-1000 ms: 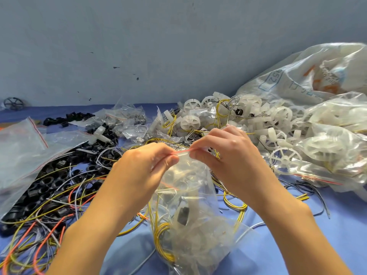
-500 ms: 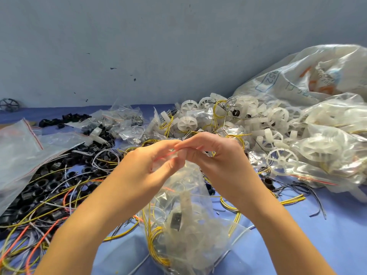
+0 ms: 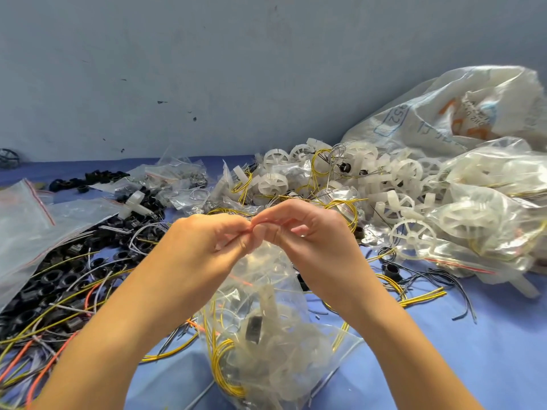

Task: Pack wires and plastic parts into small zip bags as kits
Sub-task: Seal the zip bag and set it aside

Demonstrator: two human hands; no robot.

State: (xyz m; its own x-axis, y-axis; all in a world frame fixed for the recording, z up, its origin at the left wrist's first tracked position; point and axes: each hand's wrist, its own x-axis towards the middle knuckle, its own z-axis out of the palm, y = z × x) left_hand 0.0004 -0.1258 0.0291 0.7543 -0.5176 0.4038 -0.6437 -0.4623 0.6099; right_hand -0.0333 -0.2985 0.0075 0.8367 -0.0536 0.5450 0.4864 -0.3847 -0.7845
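Left hand (image 3: 207,247) and right hand (image 3: 310,238) meet fingertip to fingertip, both pinching the top edge of the bag (image 3: 275,335), which hangs below them. It already holds yellow wires (image 3: 220,359), a black part (image 3: 254,328) and pale plastic pieces. This kit looks filled and at the sealing step. Right of the bag lie packed bags (image 3: 473,226). Behind it are loose white wheels (image 3: 393,184) and left of it black rings (image 3: 53,279), so many kits likely remain.
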